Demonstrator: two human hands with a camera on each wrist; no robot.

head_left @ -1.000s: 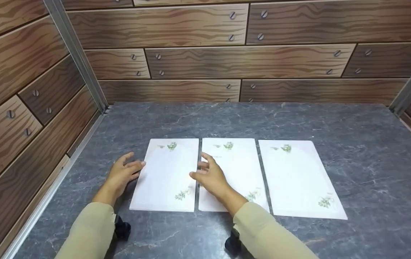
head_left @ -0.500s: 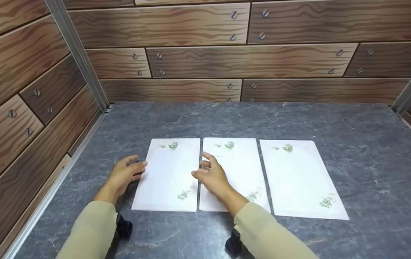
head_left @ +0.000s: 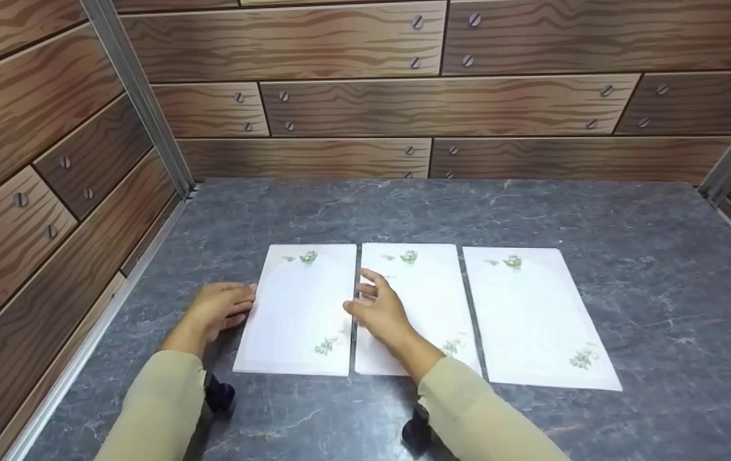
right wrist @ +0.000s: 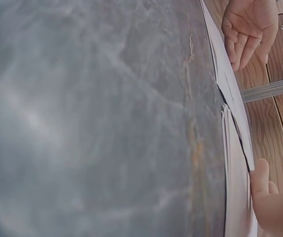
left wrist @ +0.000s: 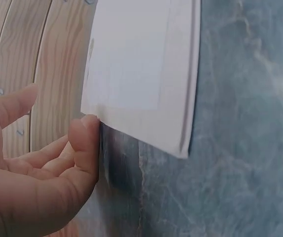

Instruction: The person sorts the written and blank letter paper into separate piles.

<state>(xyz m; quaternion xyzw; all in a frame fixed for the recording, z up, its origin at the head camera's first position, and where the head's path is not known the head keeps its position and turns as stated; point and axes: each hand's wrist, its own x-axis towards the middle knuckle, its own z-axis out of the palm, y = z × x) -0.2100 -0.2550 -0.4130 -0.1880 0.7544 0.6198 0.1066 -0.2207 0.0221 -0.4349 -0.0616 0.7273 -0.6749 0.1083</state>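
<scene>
Three white paper stacks lie side by side on the grey marbled table, each printed with green leaves near the top and at the lower right. At the outer edge of the left stack (head_left: 295,307) is my left hand (head_left: 221,308), its fingertips right at the paper; in the left wrist view a fingertip (left wrist: 86,126) meets the edge. My right hand (head_left: 381,312) hovers over the left side of the middle stack (head_left: 433,304), loosely curved, thumb towards the gap beside the left stack. Neither hand grips anything. The right stack (head_left: 532,314) lies apart from both hands.
The marbled table (head_left: 673,288) reaches back to a wood-plank-patterned wall (head_left: 353,109). Another such wall (head_left: 13,173) stands along the left side, with a metal corner post (head_left: 138,96). Dark wrist devices (head_left: 218,394) sit under both sleeves.
My left hand has lowered and turned slightly, its fingers drawing closer together at the left stack's edge. The right hand has hardly moved. The stacks lie as before.
</scene>
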